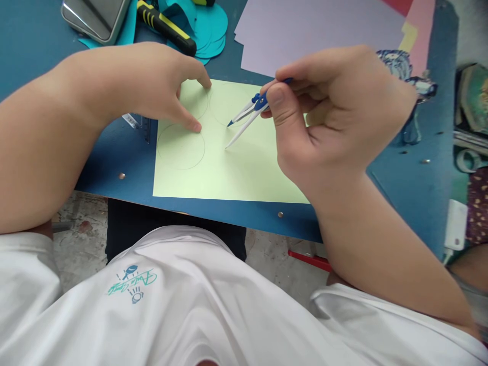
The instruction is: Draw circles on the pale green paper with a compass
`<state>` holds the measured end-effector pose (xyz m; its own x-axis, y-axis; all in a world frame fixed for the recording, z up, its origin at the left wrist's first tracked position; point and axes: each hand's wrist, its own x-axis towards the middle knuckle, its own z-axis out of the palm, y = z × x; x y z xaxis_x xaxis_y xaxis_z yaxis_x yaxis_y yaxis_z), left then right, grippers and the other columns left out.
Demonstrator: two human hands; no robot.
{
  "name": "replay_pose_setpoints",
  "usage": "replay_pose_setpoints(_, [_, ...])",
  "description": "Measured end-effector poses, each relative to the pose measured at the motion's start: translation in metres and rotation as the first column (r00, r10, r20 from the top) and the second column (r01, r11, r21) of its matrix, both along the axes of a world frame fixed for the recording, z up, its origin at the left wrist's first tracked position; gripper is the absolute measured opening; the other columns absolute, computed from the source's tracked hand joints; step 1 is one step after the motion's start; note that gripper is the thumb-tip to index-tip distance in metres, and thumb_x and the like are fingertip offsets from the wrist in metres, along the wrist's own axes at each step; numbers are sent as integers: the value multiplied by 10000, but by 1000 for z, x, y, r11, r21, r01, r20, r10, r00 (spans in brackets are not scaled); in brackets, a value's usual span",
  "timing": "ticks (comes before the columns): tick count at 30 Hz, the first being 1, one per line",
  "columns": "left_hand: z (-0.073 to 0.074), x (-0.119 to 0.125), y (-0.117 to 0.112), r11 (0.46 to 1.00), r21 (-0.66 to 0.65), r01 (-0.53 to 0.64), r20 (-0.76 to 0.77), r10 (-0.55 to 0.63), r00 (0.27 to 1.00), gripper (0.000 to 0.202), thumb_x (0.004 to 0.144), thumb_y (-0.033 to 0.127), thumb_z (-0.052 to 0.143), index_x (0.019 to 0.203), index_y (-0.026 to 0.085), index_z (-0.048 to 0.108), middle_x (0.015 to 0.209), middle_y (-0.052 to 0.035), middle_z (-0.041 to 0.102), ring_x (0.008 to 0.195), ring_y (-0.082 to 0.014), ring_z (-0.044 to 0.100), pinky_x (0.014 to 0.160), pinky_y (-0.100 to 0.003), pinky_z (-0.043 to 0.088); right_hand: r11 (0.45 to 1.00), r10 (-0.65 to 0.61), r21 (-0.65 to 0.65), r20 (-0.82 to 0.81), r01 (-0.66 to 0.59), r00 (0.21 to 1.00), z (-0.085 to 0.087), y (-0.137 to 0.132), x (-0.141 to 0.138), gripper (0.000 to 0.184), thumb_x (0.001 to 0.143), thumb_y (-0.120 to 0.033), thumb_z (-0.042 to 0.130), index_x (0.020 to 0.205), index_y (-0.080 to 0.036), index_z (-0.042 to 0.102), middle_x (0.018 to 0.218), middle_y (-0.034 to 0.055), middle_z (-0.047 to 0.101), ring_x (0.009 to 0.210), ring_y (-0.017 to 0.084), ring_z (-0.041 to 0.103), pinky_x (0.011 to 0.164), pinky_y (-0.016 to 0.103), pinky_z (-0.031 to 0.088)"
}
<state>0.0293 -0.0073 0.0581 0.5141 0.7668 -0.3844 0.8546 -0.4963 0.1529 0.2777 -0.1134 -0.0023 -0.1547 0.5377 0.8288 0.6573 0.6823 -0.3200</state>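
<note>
A light green sheet of paper (pixel 236 168) lies on the blue table (pixel 404 193). Faint pencil circles are drawn on its upper left part. My left hand (pixel 152 81) rests on the sheet's top left, fingertips spread and pressing the paper down. My right hand (pixel 335 112) pinches the top of a white and blue drawing compass (pixel 247 112). The compass legs are spread, with both tips on or just above the paper near the sheet's middle top.
Lilac paper sheets (pixel 316 30) lie at the back, pink and yellow ones (pixel 419 25) to their right. Teal paper cut-outs (pixel 209 30), a black and yellow utility knife (pixel 163 25) and a metal tin (pixel 95 18) sit at the back left. A clear ruler (pixel 139 124) peeks out under my left hand.
</note>
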Motion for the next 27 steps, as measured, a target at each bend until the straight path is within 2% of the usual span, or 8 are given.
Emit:
replay_pose_setpoints(2, [-1,-1,0,1000,1,1,2,-1,1000,980,1029,697,956,1875,396,565,1337,-99,838,1396,-565,814,1249,-774,635,1000,-10,25,16,10,1000,0,0,0,86,1207,-414,741,1221,-349,795,1047,-10,907,822,226,885,709,387,697])
replay_pose_setpoints(6, [-2,-1,0,1000,-1,-3,2,3,1000,965,1038,691,942,1877,401,564,1345,-98,834,1394,-559,816,1248,-756,637,991,-129,49,114,124,985,-1,-1,3,176,1218,-503,705,1181,-363,805,1019,-12,895,783,233,852,680,408,670])
replay_pose_setpoints(8, [-3,-1,1,1000,2,1,9,-1,1000,973,1031,701,943,1877,402,568,1342,-97,834,1400,-564,814,1245,-760,636,987,-153,61,129,146,980,-3,-1,4,166,1210,-501,713,1180,-371,813,1019,-14,895,789,237,850,692,413,675])
replay_pose_setpoints(14, [-1,0,0,1000,-9,-15,8,15,1000,959,1033,687,958,1871,409,584,1379,-91,836,1476,-564,787,1290,-749,614,998,-63,26,121,60,991,1,-4,4,103,1224,-347,704,1247,-354,805,1072,-18,908,842,232,885,808,407,717])
replay_pose_setpoints(19, [-1,2,-1,1000,2,-10,7,10,1000,956,1034,699,958,1867,413,586,1328,-84,838,1416,-562,815,1252,-766,637,990,-23,138,136,4,990,2,1,6,190,1155,-193,759,1286,-324,799,1053,-27,922,793,211,899,696,349,691])
replay_pose_setpoints(22, [-3,1,0,1000,6,2,9,-2,1000,962,1026,697,965,1864,411,588,1324,-87,834,1417,-575,812,1235,-772,647,985,-14,170,124,-8,992,1,4,7,196,1130,-170,778,1274,-301,805,1052,-21,925,769,199,894,656,324,678])
replay_pose_setpoints(27, [-2,1,-1,1000,2,-8,2,8,1000,956,1040,695,954,1872,409,577,1339,-89,829,1455,-574,795,1269,-774,626,987,-44,157,171,17,984,1,5,10,147,1189,-230,745,1262,-329,824,1066,-47,927,789,185,897,691,325,712])
